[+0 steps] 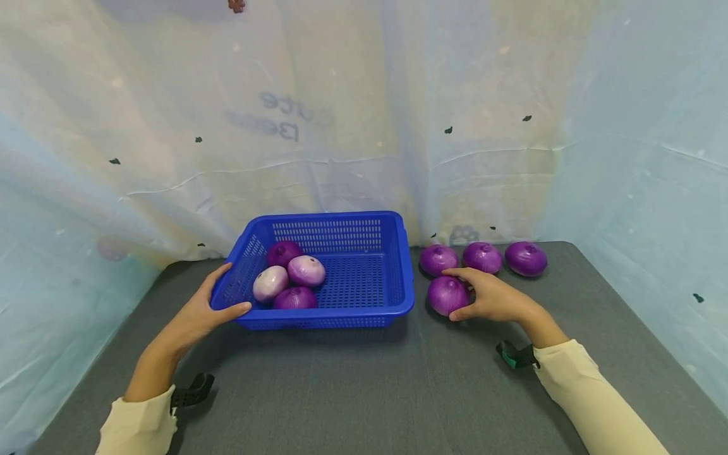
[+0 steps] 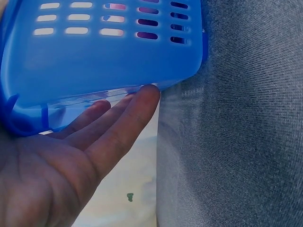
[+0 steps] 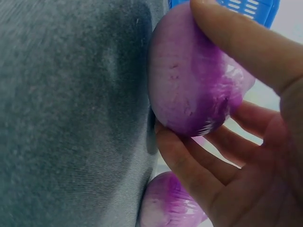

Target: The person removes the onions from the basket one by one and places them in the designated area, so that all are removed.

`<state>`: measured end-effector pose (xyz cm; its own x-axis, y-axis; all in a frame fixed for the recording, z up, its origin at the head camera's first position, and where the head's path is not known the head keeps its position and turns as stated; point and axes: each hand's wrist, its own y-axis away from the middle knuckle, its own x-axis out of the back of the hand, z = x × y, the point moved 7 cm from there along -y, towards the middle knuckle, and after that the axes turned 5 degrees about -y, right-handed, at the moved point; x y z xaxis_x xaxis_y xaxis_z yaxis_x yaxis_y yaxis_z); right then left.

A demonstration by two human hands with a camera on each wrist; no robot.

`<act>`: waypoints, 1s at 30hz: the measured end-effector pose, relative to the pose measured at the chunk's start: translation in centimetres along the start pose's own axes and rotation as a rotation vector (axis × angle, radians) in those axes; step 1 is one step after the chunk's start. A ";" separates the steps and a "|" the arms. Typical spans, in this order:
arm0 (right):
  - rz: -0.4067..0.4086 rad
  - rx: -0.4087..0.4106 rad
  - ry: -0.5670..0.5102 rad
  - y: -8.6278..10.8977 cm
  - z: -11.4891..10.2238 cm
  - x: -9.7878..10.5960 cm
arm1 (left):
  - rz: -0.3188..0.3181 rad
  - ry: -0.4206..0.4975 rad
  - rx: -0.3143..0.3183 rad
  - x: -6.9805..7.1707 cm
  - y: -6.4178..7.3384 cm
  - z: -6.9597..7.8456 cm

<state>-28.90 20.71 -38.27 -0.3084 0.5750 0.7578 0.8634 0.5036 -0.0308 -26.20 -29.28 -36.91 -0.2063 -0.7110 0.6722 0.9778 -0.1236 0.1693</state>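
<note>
The left hand held the left end of the blue basket, its thumb on the front rim and its fingers spread along the outside, while four onions, two pale and two purple, lay together in the basket's left part. The right hand grasped a purple onion between thumb and fingers just to the right of the basket on the grey table, with three more purple onions lined up behind it.
</note>
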 end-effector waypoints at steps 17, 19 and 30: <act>-0.017 -0.009 -0.019 -0.1 0.4 -0.4 | -0.005 0.003 -0.002 0.0 0.0 -0.1; -0.019 -0.010 -0.023 -0.1 0.4 -0.4 | -0.005 0.005 -0.001 0.0 0.0 -0.1; -0.022 -0.003 -0.086 0.2 -0.1 0.6 | -0.003 -0.007 0.003 0.0 0.0 -0.1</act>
<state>-28.85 21.13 -37.77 -0.3597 0.6171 0.6998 0.8574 0.5145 -0.0129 -26.23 -29.39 -36.98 -0.2091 -0.7059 0.6767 0.9771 -0.1232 0.1735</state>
